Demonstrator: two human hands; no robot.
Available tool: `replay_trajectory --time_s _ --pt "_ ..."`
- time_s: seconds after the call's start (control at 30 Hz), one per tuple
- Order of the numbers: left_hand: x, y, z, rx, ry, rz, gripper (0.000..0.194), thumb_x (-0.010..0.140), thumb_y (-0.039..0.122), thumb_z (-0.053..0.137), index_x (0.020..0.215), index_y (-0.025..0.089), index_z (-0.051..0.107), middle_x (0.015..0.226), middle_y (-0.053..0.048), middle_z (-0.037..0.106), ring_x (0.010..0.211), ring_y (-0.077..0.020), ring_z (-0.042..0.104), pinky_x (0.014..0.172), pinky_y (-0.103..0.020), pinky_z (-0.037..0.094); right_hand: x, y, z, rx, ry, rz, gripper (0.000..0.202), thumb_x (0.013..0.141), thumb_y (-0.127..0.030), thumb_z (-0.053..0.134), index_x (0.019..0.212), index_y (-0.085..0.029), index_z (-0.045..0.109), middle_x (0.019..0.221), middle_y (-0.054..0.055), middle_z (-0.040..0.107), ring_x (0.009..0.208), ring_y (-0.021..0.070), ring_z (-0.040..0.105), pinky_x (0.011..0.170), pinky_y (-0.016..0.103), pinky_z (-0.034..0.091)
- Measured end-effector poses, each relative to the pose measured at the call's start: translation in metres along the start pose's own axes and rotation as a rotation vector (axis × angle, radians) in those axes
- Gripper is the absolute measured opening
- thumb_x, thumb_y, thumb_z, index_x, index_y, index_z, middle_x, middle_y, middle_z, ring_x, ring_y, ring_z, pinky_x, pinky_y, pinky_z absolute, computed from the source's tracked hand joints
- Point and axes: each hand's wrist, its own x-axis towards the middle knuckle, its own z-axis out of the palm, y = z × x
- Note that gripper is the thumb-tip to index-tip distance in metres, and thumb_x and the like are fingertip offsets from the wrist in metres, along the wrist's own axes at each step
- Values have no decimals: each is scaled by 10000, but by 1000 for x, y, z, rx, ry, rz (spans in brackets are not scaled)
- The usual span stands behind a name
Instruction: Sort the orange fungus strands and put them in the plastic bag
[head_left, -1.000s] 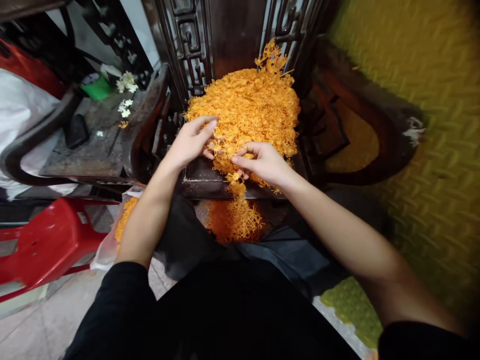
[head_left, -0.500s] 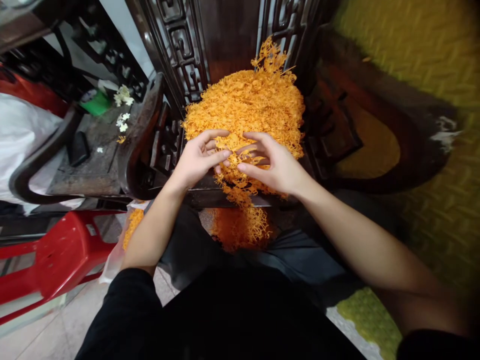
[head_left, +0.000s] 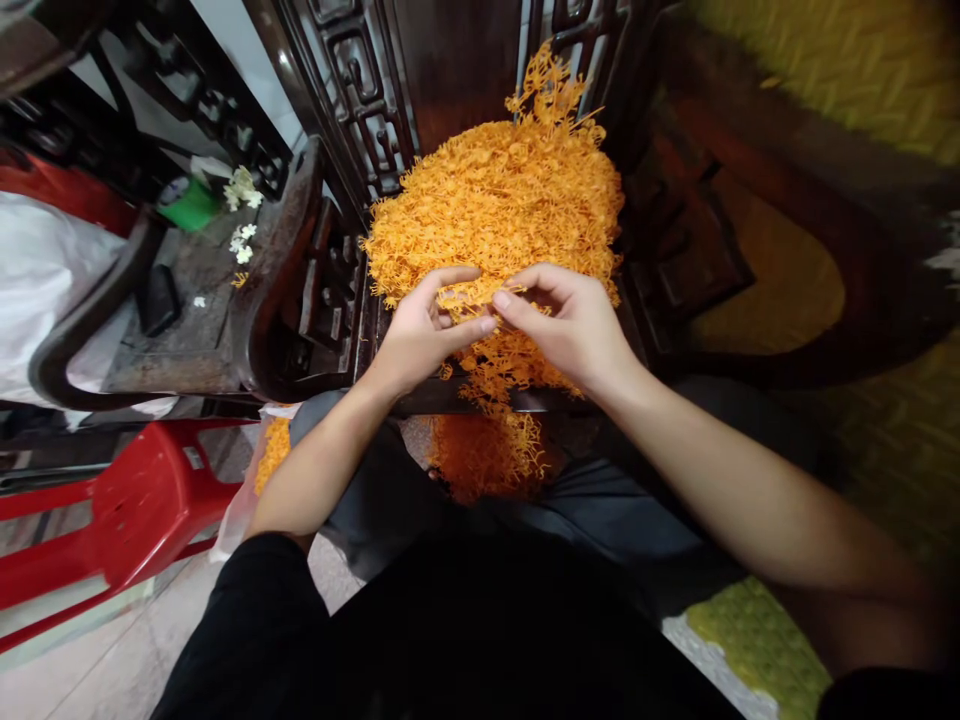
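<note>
A big heap of small, branching orange pieces, plastic-looking (head_left: 495, 200), fills the seat of a dark carved wooden chair (head_left: 465, 70). At its front edge my left hand (head_left: 427, 325) curves around a few of these orange pieces, thumb and forefinger on either side of them. Facing it, my right hand (head_left: 574, 320) has thumb and forefinger pinched together on the same small cluster. The fingertips of both hands nearly meet, and the pieces between them partly hide behind the fingers. Below my hands, more tangled orange pieces (head_left: 487, 385) spill over the seat's edge.
Between my legs, under the seat, lies another orange pile (head_left: 487, 455). To the left stand a red plastic stool (head_left: 150, 500) and a bag with orange pieces (head_left: 274, 450). A wooden seat beside me bears a green tape roll (head_left: 187, 205), white flowers (head_left: 241, 240) and a dark object (head_left: 157, 300).
Both hands have shifted slightly right in view. The right thumb and forefinger have come together on the orange pieces, and the hands are closer to each other. The camera view has moved a little.
</note>
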Motion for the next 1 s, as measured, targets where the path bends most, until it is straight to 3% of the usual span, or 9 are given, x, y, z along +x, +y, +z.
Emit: replay_trajectory --time_s 0.2,0.3,0.4,0.53,0.6,0.67,0.73,0.87,1.0 --pt "-8 8 12 -163 -32 -84 494 670 390 945 930 192 575 822 11 657 702 -130 623 666 -281 491 -4 0 2 -1 10 1 176 878 -400 780 868 -226 756 880 31 709 839 190 650 780 338 521" --pt "-1 2 15 -293 -51 -124 499 658 421 949 883 192 566 749 15 648 650 -125 601 630 -279 456 1 3 3 62 -9 46 213 887 -434 774 926 -226 766 921 38 736 838 193 673 749 326 525" --pt "4 7 14 -414 -35 -104 490 621 429 970 847 167 623 762 1 648 695 -120 592 672 -270 454 7 -4 2 94 61 89 261 844 -455 808 952 -219 775 947 43 764 850 202 692 786 343 542" --pt "-14 47 15 -473 -208 -17 433 686 483 933 870 148 730 859 -58 695 785 -150 636 764 -283 502 -11 -55 -6 102 137 116 292 771 -483 860 914 -238 791 887 46 758 801 212 688 780 374 552" --pt "-35 76 18 -464 -389 90 501 658 517 945 977 167 781 1018 -113 741 939 -225 699 893 -351 543 -36 -94 -12 140 164 107 269 756 -494 871 891 -271 802 883 61 740 782 226 689 718 380 563" --pt "-60 102 21 -395 -562 230 598 546 481 1005 1034 200 805 1187 -139 740 1150 -316 694 1055 -426 521 -67 -131 -16 174 288 36 227 739 -501 875 866 -326 807 919 74 719 786 248 684 650 393 561" --pt "-83 122 26 -296 -628 320 579 547 414 1014 1054 216 818 1261 -137 735 1271 -343 655 1133 -433 487 -92 -155 -17 129 394 -68 137 749 -439 875 842 -361 813 980 89 708 867 264 672 663 396 559" --pt "-109 130 37 -230 -520 306 390 766 400 893 1087 190 823 1164 -125 785 1122 -276 728 1075 -411 537 -114 -167 -16 303 332 -134 159 725 -381 876 843 -310 797 873 48 686 703 188 626 613 343 544" --pt "-126 124 49 -297 -371 297 349 767 454 890 931 152 830 936 -114 805 829 -211 745 853 -341 604 -134 -163 -14 319 253 -160 207 738 -355 877 874 -243 769 863 30 721 741 167 658 691 317 570"
